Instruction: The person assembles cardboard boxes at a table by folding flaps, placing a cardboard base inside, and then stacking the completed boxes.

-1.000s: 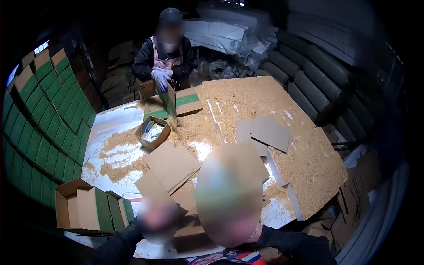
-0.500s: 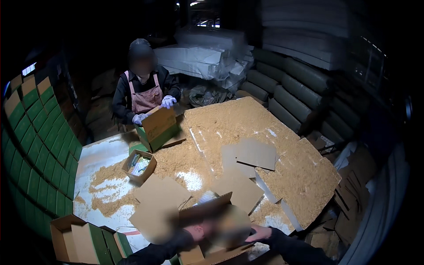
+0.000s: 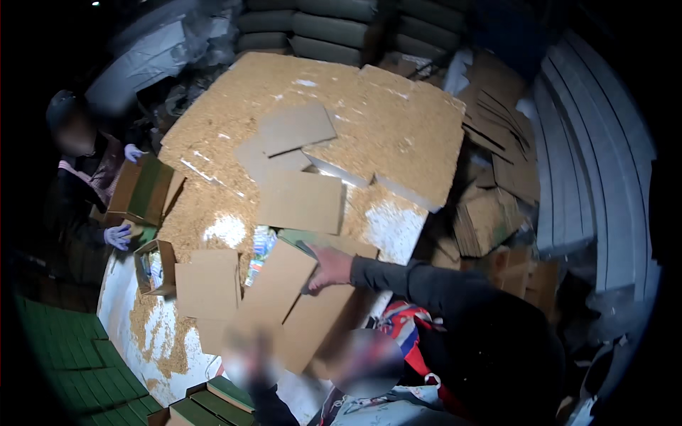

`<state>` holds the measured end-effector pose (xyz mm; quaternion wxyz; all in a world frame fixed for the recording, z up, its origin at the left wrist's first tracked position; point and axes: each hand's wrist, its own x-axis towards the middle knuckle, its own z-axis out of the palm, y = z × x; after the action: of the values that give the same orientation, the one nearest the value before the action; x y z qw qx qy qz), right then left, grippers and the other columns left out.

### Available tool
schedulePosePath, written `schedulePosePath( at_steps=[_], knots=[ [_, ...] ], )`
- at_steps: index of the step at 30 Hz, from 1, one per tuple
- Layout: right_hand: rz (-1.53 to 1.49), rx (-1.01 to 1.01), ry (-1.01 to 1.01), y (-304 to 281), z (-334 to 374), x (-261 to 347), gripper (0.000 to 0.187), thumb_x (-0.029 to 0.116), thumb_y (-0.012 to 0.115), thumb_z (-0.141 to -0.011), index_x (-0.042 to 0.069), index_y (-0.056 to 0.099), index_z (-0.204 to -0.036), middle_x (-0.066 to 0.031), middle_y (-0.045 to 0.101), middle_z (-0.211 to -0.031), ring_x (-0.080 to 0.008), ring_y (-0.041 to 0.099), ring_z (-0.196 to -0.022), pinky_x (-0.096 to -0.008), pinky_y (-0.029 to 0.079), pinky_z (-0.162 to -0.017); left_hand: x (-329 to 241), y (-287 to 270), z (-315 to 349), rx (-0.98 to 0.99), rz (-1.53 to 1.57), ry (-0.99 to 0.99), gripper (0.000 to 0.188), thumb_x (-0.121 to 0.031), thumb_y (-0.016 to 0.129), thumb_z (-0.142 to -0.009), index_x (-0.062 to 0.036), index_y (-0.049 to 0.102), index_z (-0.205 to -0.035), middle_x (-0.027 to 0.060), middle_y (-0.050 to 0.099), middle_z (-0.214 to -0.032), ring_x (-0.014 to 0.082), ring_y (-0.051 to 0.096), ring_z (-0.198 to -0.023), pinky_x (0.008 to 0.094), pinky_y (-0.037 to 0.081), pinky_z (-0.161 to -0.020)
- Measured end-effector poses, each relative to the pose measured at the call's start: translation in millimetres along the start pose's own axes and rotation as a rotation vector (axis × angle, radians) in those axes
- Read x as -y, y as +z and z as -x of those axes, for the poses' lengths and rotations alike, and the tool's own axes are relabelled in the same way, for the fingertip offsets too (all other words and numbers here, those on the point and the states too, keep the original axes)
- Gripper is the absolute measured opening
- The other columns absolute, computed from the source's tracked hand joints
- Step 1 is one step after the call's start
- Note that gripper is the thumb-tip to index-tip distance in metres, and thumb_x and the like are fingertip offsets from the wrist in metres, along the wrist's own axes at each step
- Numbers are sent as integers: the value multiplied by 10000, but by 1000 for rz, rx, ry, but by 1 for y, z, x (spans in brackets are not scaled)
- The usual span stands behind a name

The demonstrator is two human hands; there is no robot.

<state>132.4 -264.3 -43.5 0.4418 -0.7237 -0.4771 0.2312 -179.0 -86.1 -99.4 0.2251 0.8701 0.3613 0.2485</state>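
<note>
Cardboard box point(image 3: 316, 326): head view, at the desk's point(image 3: 394, 226) near edge, before the person, brown panels facing up.
Right hand point(image 3: 330, 266): thumb and fingers spread wide, touching the box's top.
Left hand point(image 3: 249, 358): near the box's near left corner; blurred, so I cannot tell its grip.
Room: white surface shows beyond the box's far right corner; cardboard sheets point(image 3: 298, 202) crowd its far side.
Left edge: small open box point(image 3: 168, 264) with packets, near a co-worker point(image 3: 106, 167).

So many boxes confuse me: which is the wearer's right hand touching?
The large brown box directly before the wearer: only its top lies under the right hand.
</note>
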Motion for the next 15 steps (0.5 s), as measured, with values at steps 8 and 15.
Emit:
schedulePosePath(
  at_steps=[8,15],
  knots=[
    [-256,-24,277,-22,23,-9,405,303,667,-714,27,501,-957,-68,551,-906,-167,549,-819,-303,448,-734,13,2,134,97,-22,254,481,-101,662,-676,19,469,-1100,167,514,-1112,267,505,-992,350,400,-862],
    [323,-396,44,-82,47,-34,546,453,548,-767,70,464,-1147,-214,441,-1145,-364,424,-1045,-479,348,-893,-50,-3,17,-145,465,-644,428,-183,558,-820,75,442,-1142,186,534,-1071,240,529,-867,307,425,-812]
  ],
)
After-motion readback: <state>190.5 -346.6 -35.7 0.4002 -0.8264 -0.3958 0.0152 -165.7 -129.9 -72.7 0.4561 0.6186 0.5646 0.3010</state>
